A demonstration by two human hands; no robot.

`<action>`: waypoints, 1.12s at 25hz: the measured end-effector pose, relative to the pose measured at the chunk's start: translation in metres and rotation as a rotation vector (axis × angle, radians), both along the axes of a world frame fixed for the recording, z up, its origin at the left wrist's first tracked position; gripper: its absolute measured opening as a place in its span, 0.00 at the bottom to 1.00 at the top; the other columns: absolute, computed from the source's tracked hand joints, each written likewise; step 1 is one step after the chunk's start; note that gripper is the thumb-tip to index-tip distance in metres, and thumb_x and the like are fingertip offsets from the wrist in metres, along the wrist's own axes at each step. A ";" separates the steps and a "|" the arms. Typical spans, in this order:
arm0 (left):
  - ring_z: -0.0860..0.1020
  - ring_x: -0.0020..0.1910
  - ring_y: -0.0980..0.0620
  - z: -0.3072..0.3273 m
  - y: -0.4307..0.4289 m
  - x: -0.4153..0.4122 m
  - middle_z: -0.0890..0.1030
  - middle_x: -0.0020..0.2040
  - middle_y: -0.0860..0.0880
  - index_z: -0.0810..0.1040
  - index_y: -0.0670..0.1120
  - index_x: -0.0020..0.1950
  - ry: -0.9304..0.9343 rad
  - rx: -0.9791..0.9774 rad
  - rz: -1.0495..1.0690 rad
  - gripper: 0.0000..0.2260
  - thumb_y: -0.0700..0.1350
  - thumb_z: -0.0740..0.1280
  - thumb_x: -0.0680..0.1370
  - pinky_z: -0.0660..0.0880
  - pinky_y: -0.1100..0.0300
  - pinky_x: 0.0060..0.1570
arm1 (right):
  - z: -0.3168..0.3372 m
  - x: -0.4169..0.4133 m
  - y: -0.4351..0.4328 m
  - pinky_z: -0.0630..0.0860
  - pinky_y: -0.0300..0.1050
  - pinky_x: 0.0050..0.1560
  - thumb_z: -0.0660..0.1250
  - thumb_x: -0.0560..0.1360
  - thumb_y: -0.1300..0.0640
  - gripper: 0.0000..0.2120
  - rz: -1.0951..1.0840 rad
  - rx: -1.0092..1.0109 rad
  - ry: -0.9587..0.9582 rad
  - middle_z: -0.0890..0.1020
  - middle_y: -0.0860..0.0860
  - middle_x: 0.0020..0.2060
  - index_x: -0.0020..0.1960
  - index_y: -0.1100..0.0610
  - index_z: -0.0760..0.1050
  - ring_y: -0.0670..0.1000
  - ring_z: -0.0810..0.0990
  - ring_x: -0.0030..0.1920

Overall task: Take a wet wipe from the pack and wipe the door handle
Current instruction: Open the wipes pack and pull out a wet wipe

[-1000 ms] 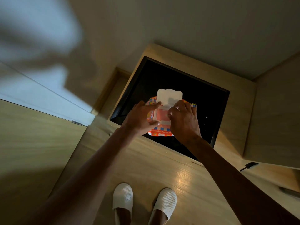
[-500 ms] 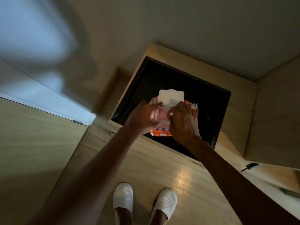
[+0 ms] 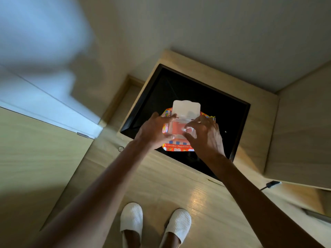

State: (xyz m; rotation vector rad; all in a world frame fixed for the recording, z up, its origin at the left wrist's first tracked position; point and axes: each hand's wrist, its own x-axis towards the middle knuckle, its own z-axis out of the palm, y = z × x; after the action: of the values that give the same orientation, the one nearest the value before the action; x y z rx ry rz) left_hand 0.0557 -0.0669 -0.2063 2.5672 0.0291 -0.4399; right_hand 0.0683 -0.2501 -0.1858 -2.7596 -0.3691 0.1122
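Observation:
A colourful orange wet wipe pack lies on a black surface set in a wooden cabinet top. Its white flip lid stands open, showing the pink opening. My left hand grips the pack's left side. My right hand is over the opening, thumb and fingers pinching at a small white bit of wipe there. No door handle is in view.
The wooden cabinet frame surrounds the black surface. A pale wooden door or panel stands at left with a small metal latch. My feet in white slippers stand on the wood floor. A black cable plug lies at right.
My right hand's fingers have spread and shifted onto the pack's opening, pinching at the wipe. My left hand has stayed on the pack's left side.

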 end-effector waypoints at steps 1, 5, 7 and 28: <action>0.77 0.58 0.47 0.000 0.000 0.000 0.72 0.61 0.45 0.61 0.59 0.75 -0.001 0.004 -0.001 0.35 0.58 0.72 0.71 0.78 0.53 0.53 | -0.001 -0.001 0.001 0.76 0.54 0.54 0.76 0.68 0.52 0.10 -0.004 -0.001 -0.010 0.82 0.56 0.50 0.46 0.55 0.82 0.58 0.78 0.53; 0.77 0.60 0.47 0.001 -0.001 -0.001 0.72 0.62 0.45 0.61 0.59 0.75 0.003 -0.008 0.018 0.35 0.58 0.72 0.71 0.78 0.52 0.56 | -0.004 -0.002 0.005 0.77 0.56 0.54 0.76 0.69 0.55 0.07 -0.036 -0.007 -0.051 0.83 0.58 0.48 0.44 0.58 0.83 0.59 0.79 0.51; 0.76 0.61 0.47 0.001 -0.001 -0.001 0.72 0.63 0.45 0.61 0.59 0.75 0.006 -0.011 0.022 0.35 0.58 0.72 0.71 0.78 0.51 0.57 | -0.005 -0.002 0.004 0.76 0.56 0.54 0.75 0.70 0.56 0.06 -0.018 -0.027 -0.070 0.84 0.58 0.47 0.43 0.58 0.83 0.59 0.80 0.50; 0.76 0.58 0.50 -0.006 -0.001 -0.002 0.75 0.61 0.46 0.63 0.57 0.74 -0.037 -0.033 0.022 0.34 0.58 0.72 0.70 0.79 0.54 0.53 | -0.009 -0.007 0.009 0.78 0.57 0.53 0.75 0.70 0.56 0.07 -0.107 0.032 -0.097 0.83 0.58 0.47 0.43 0.60 0.82 0.59 0.80 0.49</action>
State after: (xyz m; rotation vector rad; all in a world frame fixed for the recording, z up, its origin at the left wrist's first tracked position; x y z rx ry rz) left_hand 0.0540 -0.0679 -0.2126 2.5393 0.0366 -0.3812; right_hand 0.0613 -0.2410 -0.1948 -2.7530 -0.2459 -0.0546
